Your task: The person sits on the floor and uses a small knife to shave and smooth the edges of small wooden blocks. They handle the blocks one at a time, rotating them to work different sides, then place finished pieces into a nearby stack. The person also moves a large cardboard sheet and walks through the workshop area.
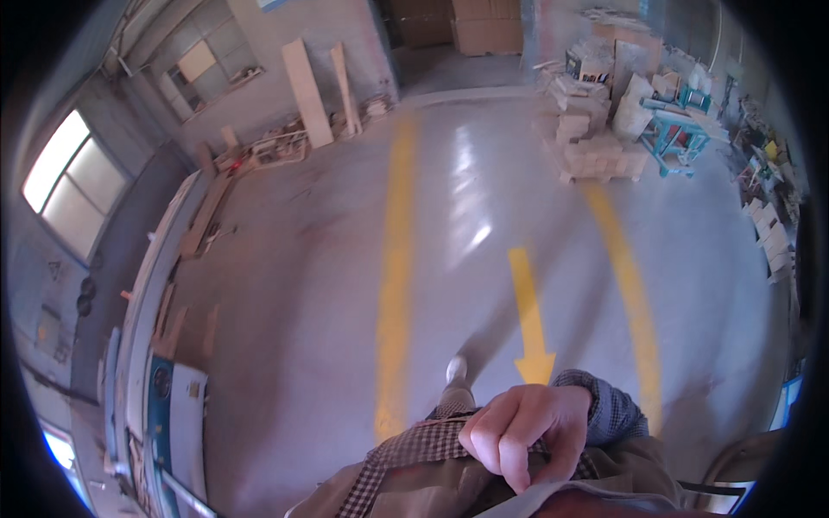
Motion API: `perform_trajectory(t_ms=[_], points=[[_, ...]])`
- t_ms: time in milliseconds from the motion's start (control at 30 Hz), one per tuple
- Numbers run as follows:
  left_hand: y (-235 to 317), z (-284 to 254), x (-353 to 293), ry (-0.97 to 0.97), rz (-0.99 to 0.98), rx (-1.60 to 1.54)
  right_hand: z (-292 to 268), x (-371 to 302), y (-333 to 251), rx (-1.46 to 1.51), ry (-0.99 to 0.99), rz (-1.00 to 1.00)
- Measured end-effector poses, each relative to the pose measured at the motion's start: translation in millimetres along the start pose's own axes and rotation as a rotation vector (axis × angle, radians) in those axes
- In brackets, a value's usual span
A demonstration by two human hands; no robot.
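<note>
Worn on the head, looking steeply down and forward across the grey workshop floor (pixel 328 259); own checked shirt (pixel 414 445) close at lower edge.

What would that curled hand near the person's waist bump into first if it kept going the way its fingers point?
The hand curls with its fingers pointing down and back toward the body, so it would probably meet the checked shirt at the waist first. Depth is hard to judge here.

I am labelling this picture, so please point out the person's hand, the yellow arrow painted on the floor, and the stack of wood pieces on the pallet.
Right hand (pixel 527 432), head view, on the knuckles of the curled fingers.
Yellow arrow (pixel 528 319), head view, on its shaft.
Stack of wood pieces (pixel 596 138), head view, on the middle of the pile.
</note>
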State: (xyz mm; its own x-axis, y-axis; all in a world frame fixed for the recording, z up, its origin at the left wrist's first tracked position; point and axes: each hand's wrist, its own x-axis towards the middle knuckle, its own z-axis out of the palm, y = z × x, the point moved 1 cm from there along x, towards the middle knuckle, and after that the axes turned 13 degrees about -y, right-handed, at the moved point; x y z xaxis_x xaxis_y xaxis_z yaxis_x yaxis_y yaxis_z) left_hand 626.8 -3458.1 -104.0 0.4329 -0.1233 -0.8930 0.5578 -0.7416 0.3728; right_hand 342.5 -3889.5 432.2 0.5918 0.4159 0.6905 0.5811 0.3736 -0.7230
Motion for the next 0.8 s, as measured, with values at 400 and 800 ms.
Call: perform_trajectory(t_ms=[400,800], points=[[823,300,117,-0.488,0.860,-0.118,-437,-23,-28,-0.032,-0.003,0.063],[932,273,241,-0.058,0.167,0.277,-939,-88,-108,0.077,-0.140,-0.025]])
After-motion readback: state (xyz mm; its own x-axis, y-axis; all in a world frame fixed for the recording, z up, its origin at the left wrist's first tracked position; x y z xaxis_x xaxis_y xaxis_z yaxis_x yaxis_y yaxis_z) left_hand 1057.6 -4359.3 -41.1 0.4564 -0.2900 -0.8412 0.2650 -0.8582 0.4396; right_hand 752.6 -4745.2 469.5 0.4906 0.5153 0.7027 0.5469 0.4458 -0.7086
